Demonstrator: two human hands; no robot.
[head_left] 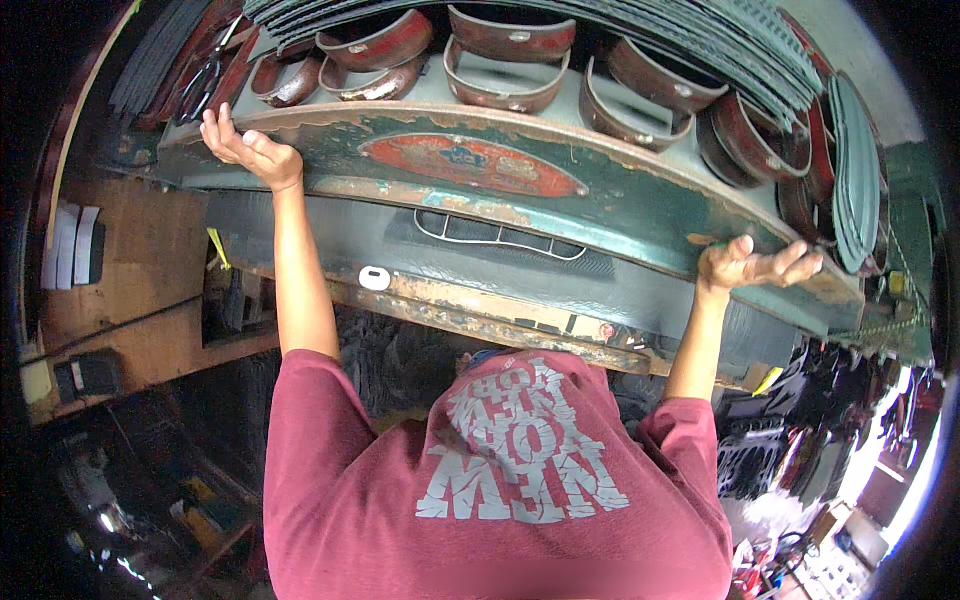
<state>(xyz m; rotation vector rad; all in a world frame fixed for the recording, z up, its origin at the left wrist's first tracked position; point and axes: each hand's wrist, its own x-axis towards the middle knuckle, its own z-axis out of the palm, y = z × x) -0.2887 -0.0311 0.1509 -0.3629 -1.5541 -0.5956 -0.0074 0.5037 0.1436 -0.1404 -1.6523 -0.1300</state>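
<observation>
Grip, both sides: fingers loosely spread, neither hand closed around anything. Left hand [250, 152] is raised over the left end of a long, green-painted metal beam [640, 222] with chipped paint; its fingers point far and left, slightly bent. Right hand [755, 265] is at the right part of the same beam, near its lower edge, with fingers extended to the right. Both hands overlap the beam in view; how firmly they press on it cannot be told.

Beam: runs left to right across the far part of the scene, in front of the person. Its face bears a worn red oval metal plate [475, 166], located between the hands.

Beyond the beam: a row of reddish-brown curved metal brackets [510, 38], with thin grey-green stacked sheets [858, 180] above them and at far right. Black-handled hand tool [208, 75] at far left, beyond the left hand.

Near side of the beam: smooth black sheet [320, 228], carrying a dark mesh patch with a pale curved outline [500, 237]. Small white rounded object [374, 277] just beside the sheet's near edge, on the left. Worn wooden table edge [480, 325] nearer still. Person's maroon short-sleeved shirt [350, 470] nearest.
</observation>
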